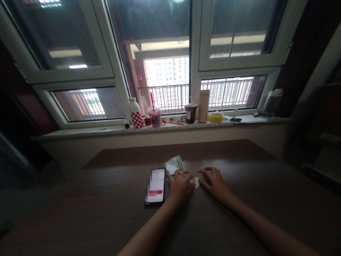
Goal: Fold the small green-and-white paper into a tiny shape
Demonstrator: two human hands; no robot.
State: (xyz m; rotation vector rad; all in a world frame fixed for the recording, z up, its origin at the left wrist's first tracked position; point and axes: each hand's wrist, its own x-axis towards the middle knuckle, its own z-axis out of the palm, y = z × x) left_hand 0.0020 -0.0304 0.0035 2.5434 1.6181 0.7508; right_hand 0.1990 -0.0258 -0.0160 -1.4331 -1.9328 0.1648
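A small piece of folded paper [196, 182], white with green and yellow print, lies on the brown table between my two hands. My left hand [180, 185] is at its left edge, thumb and forefinger on the paper, the other fingers spread over the table. At the right edge, the thumb and forefinger of my right hand [216, 183] close in on the paper. Just beyond my left fingers rests a green and white printed sheet [174, 163], partly covered by them. A phone [156, 186] with a lit screen lies left of my left hand.
Along the windowsill [112, 133] behind the table [119, 227] stand a checkered bottle [137, 115], a pink cup with a straw [155, 116], a dark drink cup [190, 113], a tan flask [203, 106], yellow tape [215, 117] and black scissors [236, 120].
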